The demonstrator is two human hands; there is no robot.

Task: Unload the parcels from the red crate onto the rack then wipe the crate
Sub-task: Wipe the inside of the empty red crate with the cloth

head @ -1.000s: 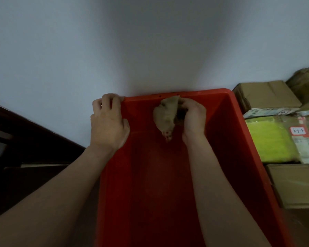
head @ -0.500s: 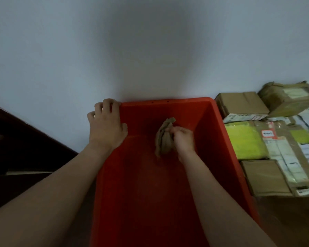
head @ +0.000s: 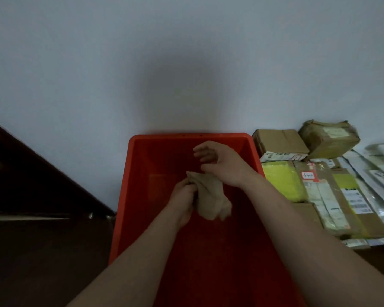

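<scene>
The red crate (head: 122,202) stands against the wall, and no parcels show inside it. Over its middle my left hand (head: 183,197) grips a crumpled beige cloth (head: 211,196) by its left edge, and the cloth hangs down to the right. My right hand (head: 222,165) is just above the cloth with its fingers stretched out to the left and its thumb close to the cloth's top edge. Both forearms reach in from the bottom and hide part of the crate's floor.
Parcels lie right of the crate: a brown cardboard box (head: 279,140), a taped brown box (head: 328,136), a yellow-green packet (head: 282,182) and several flat labelled packets (head: 341,202). Dark wooden furniture (head: 27,178) stands to the left. A pale wall (head: 186,63) rises behind.
My left hand left the crate's far-left rim and came into the crate to take the cloth. My right hand, which held the cloth, has opened and lifted above it.
</scene>
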